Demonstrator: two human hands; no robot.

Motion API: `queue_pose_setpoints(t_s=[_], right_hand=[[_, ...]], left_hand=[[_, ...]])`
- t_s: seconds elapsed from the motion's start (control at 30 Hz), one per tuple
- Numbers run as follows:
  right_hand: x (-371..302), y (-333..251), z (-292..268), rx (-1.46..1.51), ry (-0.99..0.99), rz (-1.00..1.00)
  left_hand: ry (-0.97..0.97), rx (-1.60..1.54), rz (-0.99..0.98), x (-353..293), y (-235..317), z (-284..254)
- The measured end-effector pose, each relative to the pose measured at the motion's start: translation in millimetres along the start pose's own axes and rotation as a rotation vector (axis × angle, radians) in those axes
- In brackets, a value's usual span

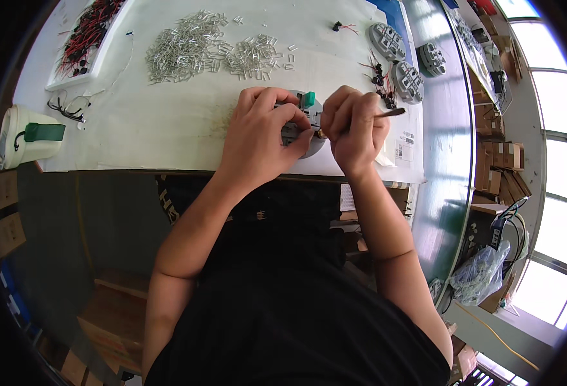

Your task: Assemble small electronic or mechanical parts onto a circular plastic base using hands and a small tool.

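Near the table's front edge lies a rounded grey plastic housing (pixel 313 148) with a small green block (pixel 308 99) on it, mostly hidden by my hands. My left hand (pixel 262 132) is closed on the housing's left side, thumb and fingers bent in over it. My right hand (pixel 355 128) is closed in a fist around a thin tool with a dark, slim end (pixel 394 112) sticking out to the right. A small brass-coloured bit (pixel 322 134) shows at the housing's right edge, by that fist; I cannot tell whether it belongs to the tool.
Piles of small U-shaped metal clips (pixel 190 48) lie on the far table. Several similar grey housings (pixel 408 82) stand at the right, beside black parts with red wires (pixel 378 80). A white tray of wired parts (pixel 85 38), glasses (pixel 68 110) and a white bucket (pixel 29 145) are at the left.
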State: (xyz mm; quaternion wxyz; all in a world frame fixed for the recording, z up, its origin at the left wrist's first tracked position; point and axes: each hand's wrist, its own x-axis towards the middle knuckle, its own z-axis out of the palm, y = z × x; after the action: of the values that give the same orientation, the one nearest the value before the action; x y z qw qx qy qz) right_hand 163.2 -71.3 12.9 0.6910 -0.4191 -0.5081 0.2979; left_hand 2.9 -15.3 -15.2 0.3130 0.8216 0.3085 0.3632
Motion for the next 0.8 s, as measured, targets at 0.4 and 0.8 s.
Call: queue_pose_setpoints(t_s=[0.4, 0.8], right_hand=[[21.5, -66.6, -16.5, 0.375, -0.098, -0.024], [28.9, -57.4, -27.7, -0.96, -0.431, 0.275]], left_hand=[[-0.22, 0.232, 0.069, 23.4, 36.9, -19.4], [-0.108, -0.142, 0.054, -9.5, 1.8, -28.9]])
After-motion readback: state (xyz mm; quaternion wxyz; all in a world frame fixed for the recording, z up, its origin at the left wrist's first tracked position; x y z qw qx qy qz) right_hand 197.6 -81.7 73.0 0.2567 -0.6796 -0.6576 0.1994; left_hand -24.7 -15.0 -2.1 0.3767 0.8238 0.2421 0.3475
